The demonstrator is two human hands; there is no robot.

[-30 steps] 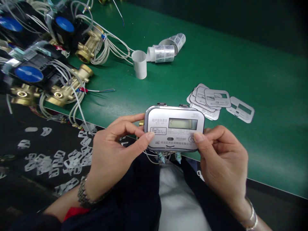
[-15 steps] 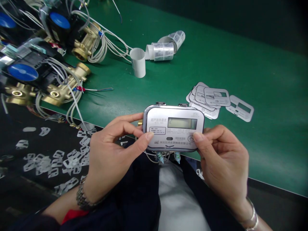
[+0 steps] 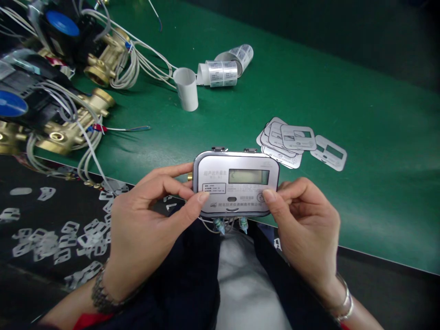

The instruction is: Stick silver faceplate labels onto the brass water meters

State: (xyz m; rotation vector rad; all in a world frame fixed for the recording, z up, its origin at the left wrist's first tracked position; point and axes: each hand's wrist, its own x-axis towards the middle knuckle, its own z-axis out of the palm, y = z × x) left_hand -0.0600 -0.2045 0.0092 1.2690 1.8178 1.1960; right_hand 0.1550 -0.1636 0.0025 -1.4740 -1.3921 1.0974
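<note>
Between my two hands, at the near edge of the green table, is a heat meter (image 3: 237,185) with a silver printed faceplate and a small grey display. My left hand (image 3: 151,220) grips its left end, the thumb pressed on the lower left of the face and the fingers behind. On the right end, my right hand (image 3: 305,224) has its thumb on the lower right corner of the face, its other fingers curled at the side. Two bluish cable fittings (image 3: 220,225) stick out below the meter. Its back is hidden.
Loose faceplate labels (image 3: 297,137) lie overlapped on the green table (image 3: 378,197). Behind them is an unrolled strip of silver stickers (image 3: 222,73). Brass-bodied meters (image 3: 99,64) with coiled cables crowd the left. Cut-out scraps (image 3: 44,243) litter the floor.
The whole scene has shifted slightly left in view, as the camera has turned. Both hands keep the same grip on the heat meter.
</note>
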